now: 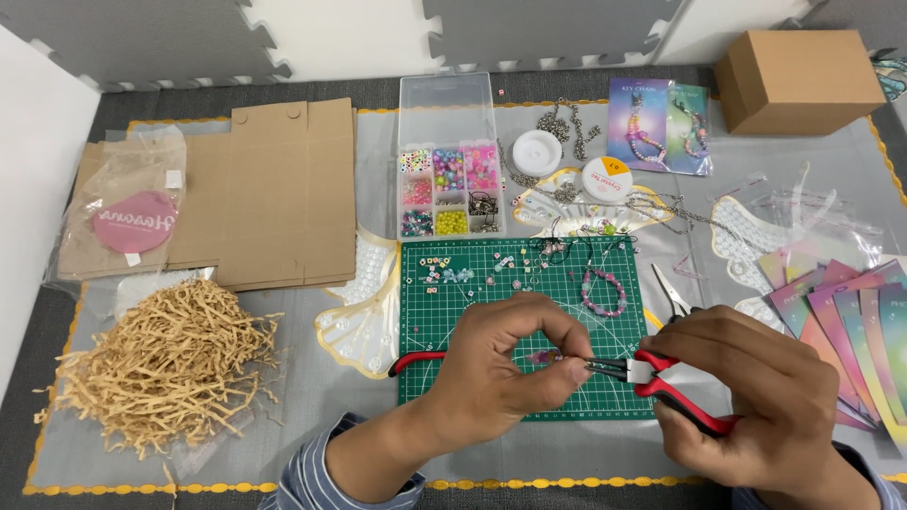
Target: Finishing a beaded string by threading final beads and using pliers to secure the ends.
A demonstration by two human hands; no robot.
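The left hand point(505, 364) pinched a small purple bead piece point(543, 358) between curled fingertips. Just beside it, the right hand point(765, 397) closed around red-handled pliers point(661, 378), whose tips met the piece.

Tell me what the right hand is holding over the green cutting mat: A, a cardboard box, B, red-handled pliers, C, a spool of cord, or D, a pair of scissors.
B: the right hand grips red-handled pliers, whose tips meet a small bead piece pinched by the left hand above the green cutting mat; the scissors lie untouched on the table.
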